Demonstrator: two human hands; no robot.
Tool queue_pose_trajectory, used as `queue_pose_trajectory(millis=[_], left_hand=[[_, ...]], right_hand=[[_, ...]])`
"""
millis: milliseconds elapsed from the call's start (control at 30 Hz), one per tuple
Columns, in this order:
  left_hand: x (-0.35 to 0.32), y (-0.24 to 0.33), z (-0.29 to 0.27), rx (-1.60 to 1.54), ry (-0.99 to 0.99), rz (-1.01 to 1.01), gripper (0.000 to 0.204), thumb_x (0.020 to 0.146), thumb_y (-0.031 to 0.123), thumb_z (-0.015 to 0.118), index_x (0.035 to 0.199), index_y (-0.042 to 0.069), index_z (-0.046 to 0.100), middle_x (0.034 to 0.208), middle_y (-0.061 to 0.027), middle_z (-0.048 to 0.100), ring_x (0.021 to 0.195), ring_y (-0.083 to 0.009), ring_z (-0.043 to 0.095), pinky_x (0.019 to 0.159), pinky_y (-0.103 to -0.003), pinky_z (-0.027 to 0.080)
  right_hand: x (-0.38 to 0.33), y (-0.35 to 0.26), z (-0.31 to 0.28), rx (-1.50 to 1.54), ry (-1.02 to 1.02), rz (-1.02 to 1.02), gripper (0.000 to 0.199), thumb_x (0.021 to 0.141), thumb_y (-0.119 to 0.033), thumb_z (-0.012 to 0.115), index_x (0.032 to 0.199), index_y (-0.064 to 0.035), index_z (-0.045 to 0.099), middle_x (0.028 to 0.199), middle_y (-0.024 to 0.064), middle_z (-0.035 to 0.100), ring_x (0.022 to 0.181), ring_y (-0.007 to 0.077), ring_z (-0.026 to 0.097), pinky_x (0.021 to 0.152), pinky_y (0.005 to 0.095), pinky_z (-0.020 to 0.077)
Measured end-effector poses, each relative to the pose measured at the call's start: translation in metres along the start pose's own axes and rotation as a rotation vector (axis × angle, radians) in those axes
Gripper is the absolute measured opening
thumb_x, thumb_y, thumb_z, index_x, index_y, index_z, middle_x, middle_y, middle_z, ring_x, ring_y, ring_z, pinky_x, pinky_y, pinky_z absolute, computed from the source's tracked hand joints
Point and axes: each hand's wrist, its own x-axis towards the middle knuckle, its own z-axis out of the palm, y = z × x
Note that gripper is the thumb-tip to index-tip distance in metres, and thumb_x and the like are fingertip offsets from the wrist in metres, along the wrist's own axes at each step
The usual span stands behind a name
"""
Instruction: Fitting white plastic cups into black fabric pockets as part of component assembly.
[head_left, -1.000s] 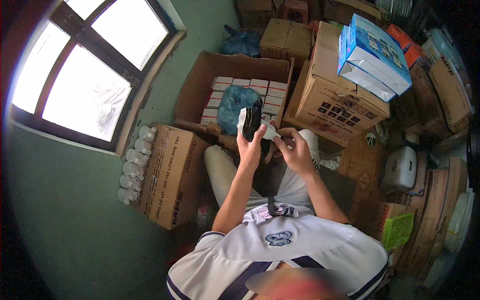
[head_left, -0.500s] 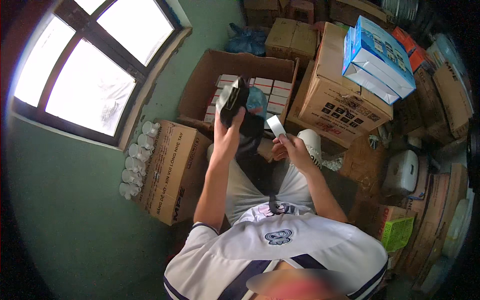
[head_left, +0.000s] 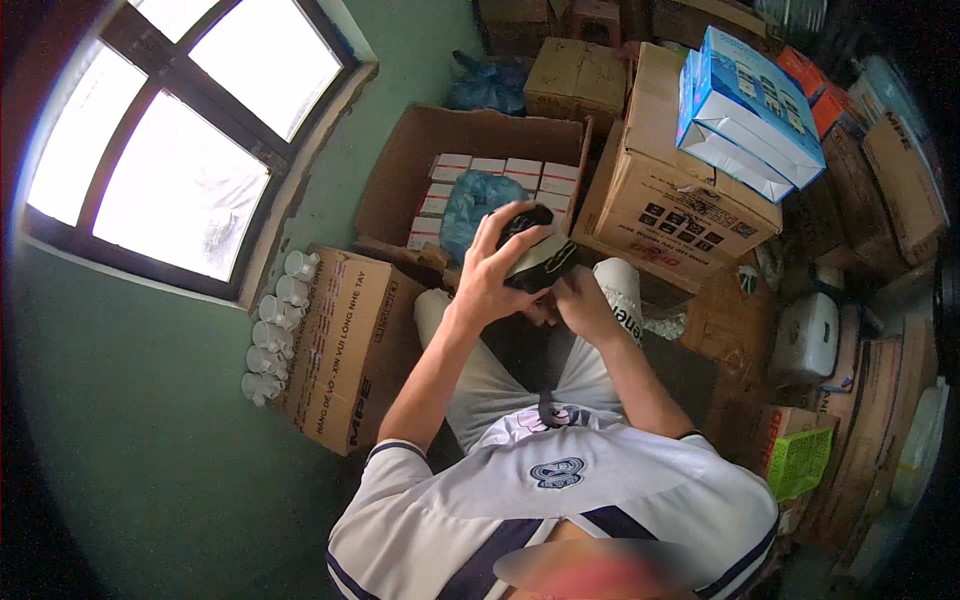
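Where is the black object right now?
Head view, centre: the black object is gripped by the left hand, right hand beside it, before the open carton.

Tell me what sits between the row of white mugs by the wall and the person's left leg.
In the head view, a closed brown cardboard box with printed sides lies between the white mugs and the left leg.

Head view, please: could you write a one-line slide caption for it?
Seated among cardboard boxes, a person grips a black object with the left hand and right hand.
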Motion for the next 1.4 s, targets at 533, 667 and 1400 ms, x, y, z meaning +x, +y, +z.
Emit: queue_pose_trajectory(millis=[533,667,1400], left_hand=[[-0.03,-0.017,0.041,-1.435,0.321,-1.013,0.063,0.1,0.062,0.053,0.135,0.011,0.064,0.125,-0.0098,0.07,0.112,-0.0281,0.069,0.096,-0.044,0.057],[-0.036,0.013,0.06,-1.594,0.414,-1.092,0.064,0.103,0.064,0.049,0.137,0.011,0.062,0.123,-0.0118,0.071,0.11,-0.0285,0.07,0.095,-0.044,0.058],[-0.031,-0.01,0.02,-0.362,0.286,-0.295,0.047,0.078,0.0,0.071,0.124,-0.003,0.069,0.127,-0.0157,0.07,0.116,-0.0274,0.068,0.099,-0.036,0.052]], right_hand=[[-0.013,0.004,0.015,-0.003,0.088,-0.099,0.031,0.111,-0.031,0.058,0.112,-0.0015,0.065,0.073,0.0004,0.058,0.06,0.0084,0.049,0.055,0.0287,0.0394],[0.001,0.02,0.018,-0.177,0.235,-0.369,0.031,0.112,-0.031,0.056,0.113,-0.002,0.065,0.072,-0.0002,0.056,0.06,0.0077,0.049,0.054,0.027,0.039],[-0.01,0.012,0.01,-0.368,0.07,-0.099,0.033,0.111,-0.028,0.056,0.13,-0.0013,0.06,0.081,0.0129,0.069,0.066,0.0218,0.065,0.066,0.0387,0.0533]])
